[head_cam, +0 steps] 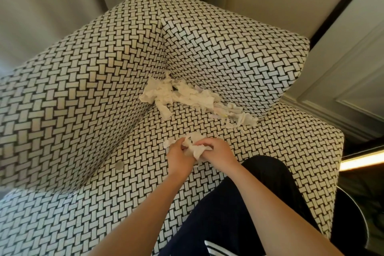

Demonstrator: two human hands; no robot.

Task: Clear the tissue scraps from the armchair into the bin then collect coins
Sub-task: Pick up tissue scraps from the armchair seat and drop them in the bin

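Both hands, left hand [180, 157] and right hand [216, 149], close together around a wad of tissue [195, 147] on the armchair [83, 89] seat, bunching it to carry. Beyond them, more tissue scraps [187, 95] lie in the back corner. One coin [119, 165] sits left.

Both hands meet on the armchair [87, 81] seat, the left hand [179, 157] and right hand [218, 149] closed together around a tissue wad [195, 147]. More scraps [187, 95] lie heaped in the back corner. A coin [119, 165] rests near the left arm.
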